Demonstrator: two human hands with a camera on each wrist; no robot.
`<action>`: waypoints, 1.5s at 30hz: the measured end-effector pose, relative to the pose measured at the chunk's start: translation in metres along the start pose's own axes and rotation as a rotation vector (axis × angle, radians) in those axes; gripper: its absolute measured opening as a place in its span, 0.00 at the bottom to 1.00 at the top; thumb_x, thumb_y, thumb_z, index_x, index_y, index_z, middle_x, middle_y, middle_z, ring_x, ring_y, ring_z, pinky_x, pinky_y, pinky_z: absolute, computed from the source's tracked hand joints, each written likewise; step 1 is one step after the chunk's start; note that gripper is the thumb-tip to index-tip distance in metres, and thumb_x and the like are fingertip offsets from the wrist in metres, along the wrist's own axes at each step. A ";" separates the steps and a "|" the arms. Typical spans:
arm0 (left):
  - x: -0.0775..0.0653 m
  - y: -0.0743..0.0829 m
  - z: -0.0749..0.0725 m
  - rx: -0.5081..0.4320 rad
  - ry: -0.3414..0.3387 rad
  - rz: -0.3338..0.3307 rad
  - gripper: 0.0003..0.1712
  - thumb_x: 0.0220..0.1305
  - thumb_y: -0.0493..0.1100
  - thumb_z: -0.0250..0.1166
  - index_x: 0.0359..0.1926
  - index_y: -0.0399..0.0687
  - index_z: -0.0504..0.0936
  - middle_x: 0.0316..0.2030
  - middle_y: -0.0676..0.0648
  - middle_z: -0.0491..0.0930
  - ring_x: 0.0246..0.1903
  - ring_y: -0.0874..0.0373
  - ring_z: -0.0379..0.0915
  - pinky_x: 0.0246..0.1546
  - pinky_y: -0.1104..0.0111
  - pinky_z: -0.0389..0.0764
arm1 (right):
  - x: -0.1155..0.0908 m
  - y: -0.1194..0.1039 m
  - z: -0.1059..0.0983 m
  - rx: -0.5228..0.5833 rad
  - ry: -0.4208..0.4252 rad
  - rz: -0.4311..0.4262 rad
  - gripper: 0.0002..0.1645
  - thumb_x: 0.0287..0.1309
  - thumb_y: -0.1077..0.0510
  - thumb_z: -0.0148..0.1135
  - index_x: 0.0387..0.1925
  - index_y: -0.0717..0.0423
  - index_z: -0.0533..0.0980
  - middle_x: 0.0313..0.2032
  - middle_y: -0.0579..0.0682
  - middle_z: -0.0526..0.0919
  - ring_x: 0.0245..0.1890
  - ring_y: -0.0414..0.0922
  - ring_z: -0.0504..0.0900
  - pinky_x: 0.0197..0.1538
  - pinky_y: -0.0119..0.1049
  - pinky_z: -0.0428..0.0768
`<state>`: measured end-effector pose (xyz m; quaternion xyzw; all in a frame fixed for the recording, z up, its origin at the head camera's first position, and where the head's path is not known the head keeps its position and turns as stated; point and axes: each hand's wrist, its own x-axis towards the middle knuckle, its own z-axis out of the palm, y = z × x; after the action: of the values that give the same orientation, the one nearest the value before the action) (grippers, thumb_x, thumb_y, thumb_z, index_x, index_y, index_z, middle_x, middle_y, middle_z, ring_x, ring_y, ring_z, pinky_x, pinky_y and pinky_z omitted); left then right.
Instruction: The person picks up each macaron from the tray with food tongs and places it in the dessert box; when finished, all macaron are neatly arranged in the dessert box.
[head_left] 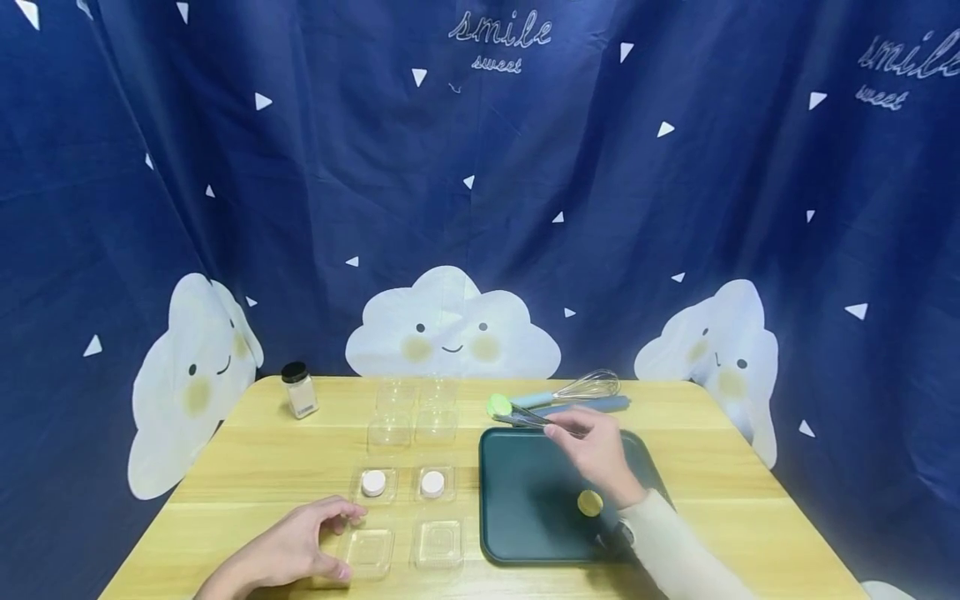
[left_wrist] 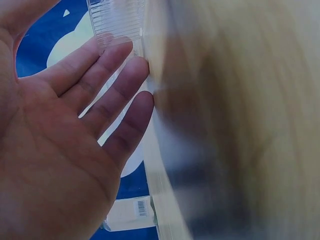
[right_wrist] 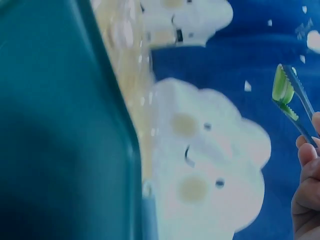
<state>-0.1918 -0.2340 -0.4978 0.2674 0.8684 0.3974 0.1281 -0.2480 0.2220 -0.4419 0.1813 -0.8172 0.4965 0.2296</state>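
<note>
In the head view my right hand (head_left: 596, 454) holds a pair of slim dark tongs (head_left: 534, 417) above the far part of the dark green tray (head_left: 517, 508). The tongs' tips pinch a round light-green disc (head_left: 498, 405), which shows in the right wrist view as a thick green piece (right_wrist: 280, 87) with a paler band. A yellow disc (head_left: 590, 502) lies on the tray, partly under my forearm. My left hand (head_left: 296, 542), fingers spread and relaxed, is beside an unfilled clear plastic tray (head_left: 370, 552). In the left wrist view its fingertips overlap clear ribbed plastic (left_wrist: 117, 17).
Two clear trays behind hold white discs (head_left: 373, 482) (head_left: 432, 484); another clear tray (head_left: 438, 543) is at the front. Taller clear plastic pieces (head_left: 390, 427) stand behind. A black-lidded jar (head_left: 300, 392) is back left. A whisk (head_left: 588, 386) and a blue rod-like tool (head_left: 607, 404) lie behind the tray.
</note>
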 end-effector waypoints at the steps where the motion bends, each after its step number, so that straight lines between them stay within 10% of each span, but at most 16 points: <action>1: 0.000 0.000 0.000 -0.003 -0.003 -0.003 0.38 0.50 0.57 0.79 0.60 0.49 0.79 0.52 0.51 0.81 0.45 0.69 0.71 0.45 0.74 0.77 | 0.002 -0.004 0.005 0.020 -0.014 -0.016 0.07 0.55 0.63 0.74 0.38 0.57 0.89 0.34 0.54 0.91 0.33 0.28 0.85 0.40 0.23 0.85; 22: -0.001 0.000 0.001 -0.080 -0.054 -0.071 0.38 0.53 0.53 0.78 0.63 0.48 0.76 0.55 0.47 0.79 0.49 0.66 0.74 0.48 0.74 0.80 | 0.005 -0.064 0.095 0.117 -0.418 -0.301 0.04 0.59 0.58 0.72 0.36 0.52 0.89 0.28 0.44 0.87 0.22 0.28 0.75 0.25 0.23 0.78; 31: 0.000 0.003 0.003 -0.022 -0.033 -0.052 0.35 0.50 0.55 0.79 0.58 0.52 0.79 0.50 0.51 0.79 0.46 0.70 0.71 0.46 0.74 0.78 | -0.011 -0.072 0.126 -0.051 -0.640 -0.436 0.03 0.60 0.57 0.71 0.33 0.48 0.89 0.28 0.38 0.86 0.24 0.20 0.71 0.28 0.12 0.72; 45: 0.003 0.004 0.000 -0.012 -0.042 -0.055 0.42 0.52 0.57 0.78 0.64 0.46 0.76 0.57 0.49 0.80 0.50 0.69 0.74 0.48 0.74 0.80 | -0.021 -0.066 0.143 -0.217 -0.689 -0.508 0.02 0.57 0.57 0.71 0.30 0.47 0.88 0.27 0.38 0.86 0.26 0.22 0.72 0.31 0.08 0.68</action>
<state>-0.1926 -0.2299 -0.4947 0.2510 0.8701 0.3934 0.1590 -0.2238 0.0664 -0.4629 0.5064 -0.8229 0.2464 0.0763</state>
